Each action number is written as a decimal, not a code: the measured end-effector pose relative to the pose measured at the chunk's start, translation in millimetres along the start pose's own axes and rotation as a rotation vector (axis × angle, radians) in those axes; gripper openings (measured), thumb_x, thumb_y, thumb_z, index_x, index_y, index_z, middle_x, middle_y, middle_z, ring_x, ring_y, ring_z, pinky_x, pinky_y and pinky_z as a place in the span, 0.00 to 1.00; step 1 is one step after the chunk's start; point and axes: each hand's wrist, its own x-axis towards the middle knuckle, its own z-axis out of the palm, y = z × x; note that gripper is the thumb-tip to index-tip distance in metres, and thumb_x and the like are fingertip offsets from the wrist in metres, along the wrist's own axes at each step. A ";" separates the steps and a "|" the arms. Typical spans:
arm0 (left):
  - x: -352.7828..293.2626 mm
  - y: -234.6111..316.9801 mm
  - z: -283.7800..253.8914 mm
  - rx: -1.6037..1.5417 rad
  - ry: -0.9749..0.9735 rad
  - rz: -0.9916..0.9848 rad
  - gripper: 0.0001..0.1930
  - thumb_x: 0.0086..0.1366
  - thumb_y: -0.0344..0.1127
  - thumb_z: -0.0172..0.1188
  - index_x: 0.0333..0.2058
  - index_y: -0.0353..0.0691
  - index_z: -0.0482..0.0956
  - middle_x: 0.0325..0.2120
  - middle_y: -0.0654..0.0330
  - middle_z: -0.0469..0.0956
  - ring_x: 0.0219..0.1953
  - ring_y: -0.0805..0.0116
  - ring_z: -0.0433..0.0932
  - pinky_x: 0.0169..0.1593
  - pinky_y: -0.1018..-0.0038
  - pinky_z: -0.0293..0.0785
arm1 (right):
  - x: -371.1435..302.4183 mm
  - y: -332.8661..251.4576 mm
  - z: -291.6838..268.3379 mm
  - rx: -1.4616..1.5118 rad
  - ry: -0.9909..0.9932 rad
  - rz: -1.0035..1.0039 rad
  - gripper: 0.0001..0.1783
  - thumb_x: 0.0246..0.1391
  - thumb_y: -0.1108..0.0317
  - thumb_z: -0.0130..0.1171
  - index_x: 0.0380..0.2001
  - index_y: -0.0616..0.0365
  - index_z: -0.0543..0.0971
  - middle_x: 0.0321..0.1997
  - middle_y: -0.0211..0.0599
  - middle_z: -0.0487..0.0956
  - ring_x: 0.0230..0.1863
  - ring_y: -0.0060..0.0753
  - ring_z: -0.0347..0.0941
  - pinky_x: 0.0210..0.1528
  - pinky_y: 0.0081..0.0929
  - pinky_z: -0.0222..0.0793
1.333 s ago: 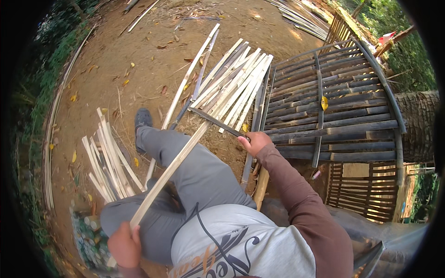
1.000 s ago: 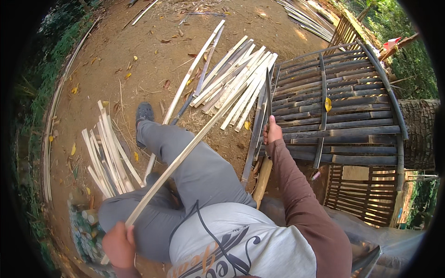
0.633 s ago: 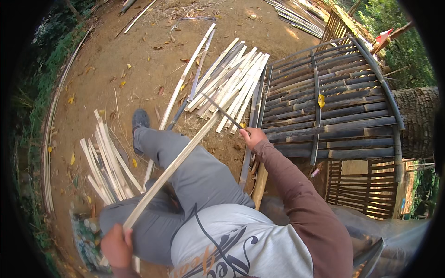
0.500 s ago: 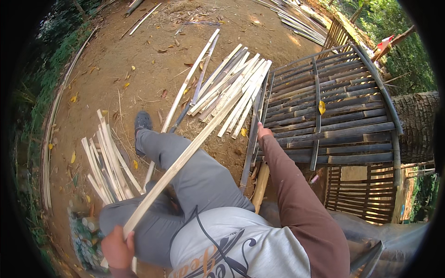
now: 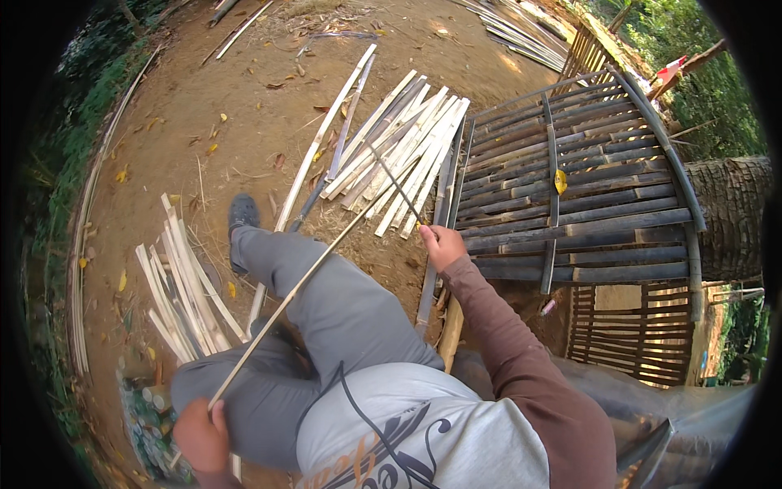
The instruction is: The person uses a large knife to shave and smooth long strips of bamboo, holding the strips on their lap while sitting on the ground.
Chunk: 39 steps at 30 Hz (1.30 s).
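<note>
My left hand (image 5: 202,436) is closed around the near end of a long pale bamboo strip (image 5: 297,289). The strip slants up and away across my legs, its narrow edge facing up. In my right hand (image 5: 444,246) is a knife (image 5: 397,186) with a long, thin, dark blade, seen nearly edge-on. Its blade points away and to the left, close to the strip's far end; I cannot tell whether they touch. Beyond that end lies a pile of split bamboo strips (image 5: 419,155) on the ground. Another bunch of strips (image 5: 183,285) lies to the left, beside my knee.
A slatted bamboo bench (image 5: 603,191) stands at the right, with a tree trunk (image 5: 729,216) behind it. Bundled plastic bottles (image 5: 147,424) appear at the lower left. Longer strips (image 5: 525,41) lie far back on the dirt ground (image 5: 261,98).
The bamboo strip has turned from its broad face to its narrow edge. My right hand has moved left from beside the bench, bringing the knife near the strip's far end.
</note>
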 end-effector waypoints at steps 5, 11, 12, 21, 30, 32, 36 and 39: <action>-7.1 -16.8 -0.8 0.117 0.047 -0.003 0.19 0.66 0.46 0.68 0.26 0.38 0.74 0.24 0.46 0.75 0.29 0.38 0.75 0.34 0.48 0.69 | 35.0 33.6 -2.2 -0.270 -0.062 0.164 0.39 0.72 0.33 0.46 0.45 0.62 0.86 0.43 0.62 0.85 0.49 0.67 0.81 0.53 0.55 0.75; -17.3 -38.9 7.8 0.019 -0.009 -0.039 0.20 0.65 0.47 0.68 0.26 0.37 0.74 0.24 0.46 0.75 0.28 0.37 0.75 0.32 0.47 0.67 | 110.3 173.1 6.6 0.575 0.189 0.787 0.42 0.68 0.32 0.54 0.49 0.70 0.83 0.37 0.48 0.86 0.38 0.49 0.82 0.45 0.45 0.75; -19.7 -35.6 5.7 0.013 -0.012 -0.042 0.20 0.65 0.47 0.68 0.26 0.37 0.75 0.24 0.46 0.75 0.28 0.37 0.74 0.32 0.47 0.67 | 98.2 163.8 4.7 0.781 0.174 0.801 0.41 0.67 0.32 0.57 0.46 0.70 0.83 0.35 0.46 0.84 0.34 0.45 0.80 0.41 0.43 0.74; -19.9 -42.2 13.7 0.004 0.092 0.057 0.17 0.66 0.44 0.66 0.30 0.36 0.74 0.29 0.44 0.74 0.34 0.36 0.73 0.37 0.48 0.66 | -4.6 -22.3 -24.8 -0.256 -0.111 0.082 0.22 0.59 0.48 0.68 0.37 0.60 0.87 0.37 0.54 0.87 0.42 0.58 0.84 0.46 0.48 0.78; -17.6 -33.1 13.4 -0.015 0.098 -0.016 0.16 0.68 0.42 0.63 0.38 0.33 0.74 0.33 0.42 0.71 0.39 0.35 0.70 0.43 0.49 0.66 | 35.5 55.2 4.0 -0.314 -0.043 0.314 0.22 0.59 0.50 0.65 0.47 0.56 0.87 0.47 0.55 0.87 0.50 0.59 0.83 0.57 0.48 0.79; -21.5 -34.0 13.2 -0.018 0.146 -0.015 0.16 0.67 0.42 0.63 0.38 0.33 0.73 0.33 0.42 0.70 0.39 0.35 0.70 0.44 0.49 0.65 | 31.7 23.6 6.3 -0.383 -0.126 0.203 0.22 0.59 0.51 0.64 0.47 0.57 0.87 0.47 0.55 0.87 0.50 0.59 0.83 0.57 0.48 0.79; -21.9 -34.8 13.7 -0.023 0.153 0.003 0.16 0.68 0.42 0.63 0.37 0.33 0.73 0.32 0.42 0.70 0.39 0.36 0.70 0.44 0.49 0.66 | 26.6 17.7 -4.9 -0.409 -0.108 0.239 0.21 0.59 0.52 0.63 0.46 0.56 0.87 0.46 0.55 0.87 0.50 0.60 0.83 0.57 0.49 0.78; -13.0 -25.3 14.3 -0.035 0.170 0.020 0.16 0.67 0.42 0.64 0.37 0.34 0.73 0.32 0.43 0.70 0.40 0.37 0.70 0.45 0.49 0.66 | 38.7 44.0 3.6 -0.381 -0.002 0.219 0.19 0.60 0.53 0.63 0.41 0.57 0.88 0.39 0.56 0.86 0.45 0.63 0.82 0.51 0.52 0.79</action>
